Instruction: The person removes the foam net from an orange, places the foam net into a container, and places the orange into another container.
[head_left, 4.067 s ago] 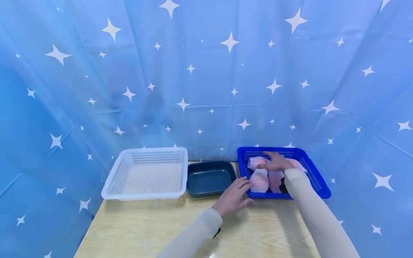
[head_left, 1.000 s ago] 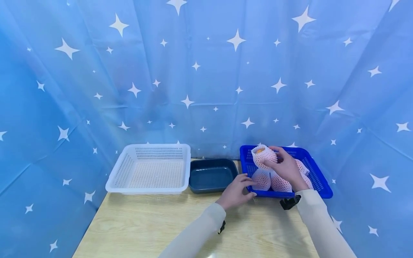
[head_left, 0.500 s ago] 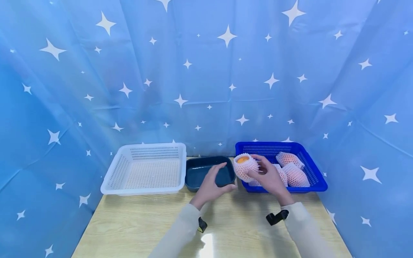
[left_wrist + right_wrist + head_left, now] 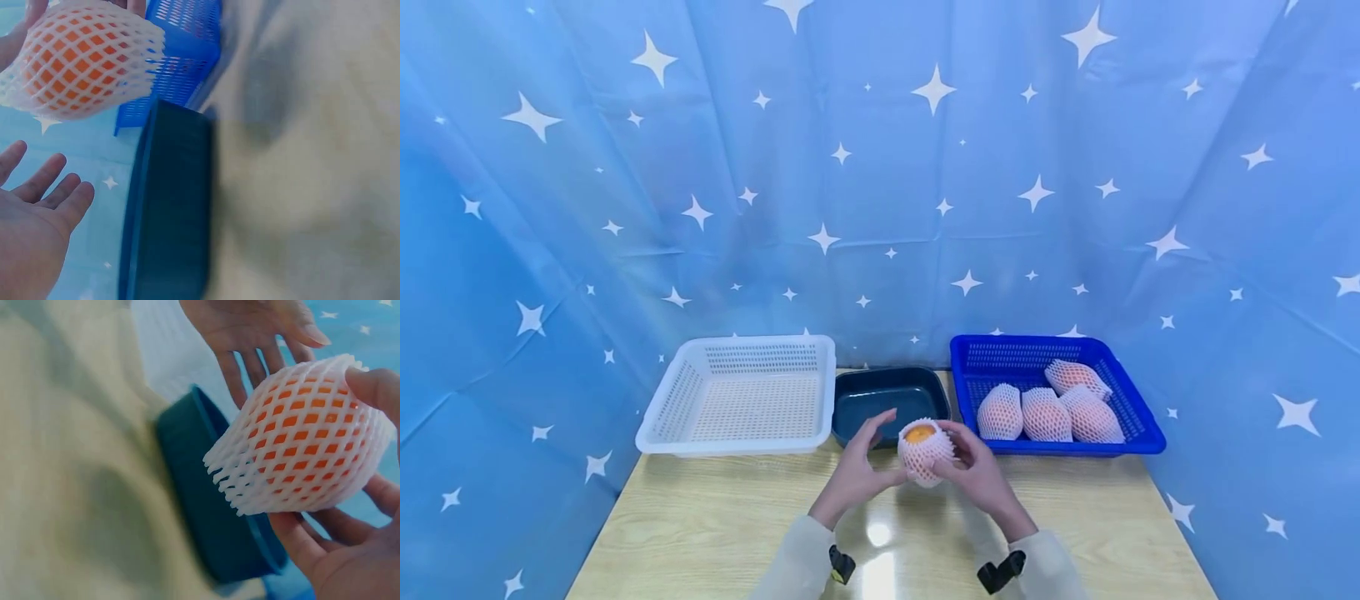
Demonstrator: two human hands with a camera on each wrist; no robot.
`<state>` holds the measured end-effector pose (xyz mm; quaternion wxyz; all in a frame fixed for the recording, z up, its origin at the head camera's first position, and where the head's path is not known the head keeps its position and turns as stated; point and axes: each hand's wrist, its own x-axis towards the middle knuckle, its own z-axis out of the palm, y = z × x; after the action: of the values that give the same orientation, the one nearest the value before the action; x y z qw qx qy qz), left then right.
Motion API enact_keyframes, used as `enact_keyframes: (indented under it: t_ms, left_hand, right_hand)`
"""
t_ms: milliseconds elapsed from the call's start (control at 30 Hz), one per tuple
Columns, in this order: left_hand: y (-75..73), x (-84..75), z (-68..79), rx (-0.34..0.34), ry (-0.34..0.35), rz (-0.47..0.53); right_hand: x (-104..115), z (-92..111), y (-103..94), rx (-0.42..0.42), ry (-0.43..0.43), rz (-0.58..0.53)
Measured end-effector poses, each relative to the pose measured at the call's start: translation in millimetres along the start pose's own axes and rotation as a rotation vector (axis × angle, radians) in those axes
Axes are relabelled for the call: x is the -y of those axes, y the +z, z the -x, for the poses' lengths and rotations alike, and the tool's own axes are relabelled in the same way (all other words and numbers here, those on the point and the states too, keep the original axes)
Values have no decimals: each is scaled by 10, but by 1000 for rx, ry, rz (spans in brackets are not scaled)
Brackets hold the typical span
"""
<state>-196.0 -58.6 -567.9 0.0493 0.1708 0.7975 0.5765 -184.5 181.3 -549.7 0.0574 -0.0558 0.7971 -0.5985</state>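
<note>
My right hand [image 4: 983, 479] holds an orange fruit [image 4: 927, 461] in a white foam net above the table, just in front of the dark teal dish [image 4: 891, 379]. Its bare orange top shows through the net's opening in the head view. In the right wrist view the thumb and fingers grip the netted fruit from opposite sides. To the left of the fruit is my left hand [image 4: 857, 479], its fingers spread and its thumb close to the net. A gap separates those fingers from the fruit in the left wrist view [image 4: 40, 209].
A blue basket [image 4: 1067, 340] at the right holds several more fruits in foam nets [image 4: 1047, 417]. At the left stands a white basket [image 4: 737, 446] with its slotted bottom showing. A star-patterned blue curtain [image 4: 880, 183] hangs behind the wooden table [image 4: 737, 525].
The right hand has lifted the netted fruit out of the blue basket and carried it left and towards the body. The left hand has moved from the basket's edge to beside the fruit.
</note>
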Motion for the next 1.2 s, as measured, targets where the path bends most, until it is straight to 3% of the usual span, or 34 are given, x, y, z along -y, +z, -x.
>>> enact_keyframes:
  t_ms: [267, 667, 867, 1000, 1200]
  left_hand:
    - [127, 277, 243, -6, 22, 48]
    - [180, 519, 493, 26, 18, 115]
    - [189, 630, 549, 33, 41, 175]
    - [190, 629, 559, 36, 36, 197]
    - [201, 584, 562, 46, 30, 234]
  right_hand:
    - [-310, 150, 346, 36, 14, -100]
    - [-652, 297, 697, 40, 23, -191]
    - [-721, 324, 761, 50, -18, -106]
    - [-733, 319, 754, 38, -17, -17]
    - [-762, 314, 717, 42, -59, 13]
